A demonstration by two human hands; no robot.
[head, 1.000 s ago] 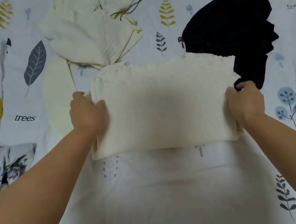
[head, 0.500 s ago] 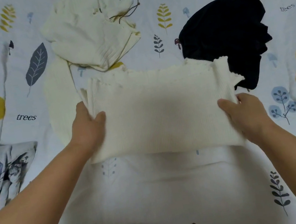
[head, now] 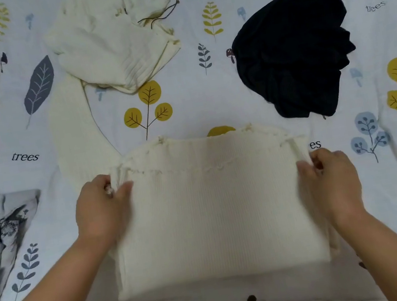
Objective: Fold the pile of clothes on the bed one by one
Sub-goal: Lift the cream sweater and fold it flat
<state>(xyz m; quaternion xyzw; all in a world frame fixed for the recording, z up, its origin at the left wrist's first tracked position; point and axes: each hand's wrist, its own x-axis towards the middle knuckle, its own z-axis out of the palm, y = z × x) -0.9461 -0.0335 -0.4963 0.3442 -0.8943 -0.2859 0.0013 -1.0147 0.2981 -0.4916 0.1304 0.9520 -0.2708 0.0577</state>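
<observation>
Now both hands grip the cream sweater [head: 215, 212]: left hand [head: 100, 210] & right hand [head: 332, 178] pinch its far corners, thumbs on top. Risk: uneven pull skews the fold, edges slip. Long axis runs left-right, ruffled hem away from the person. Beyond it, the unfolded cream garment [head: 110, 42] and dark garment [head: 293, 52] wait on the bed [head: 197, 20].
</observation>
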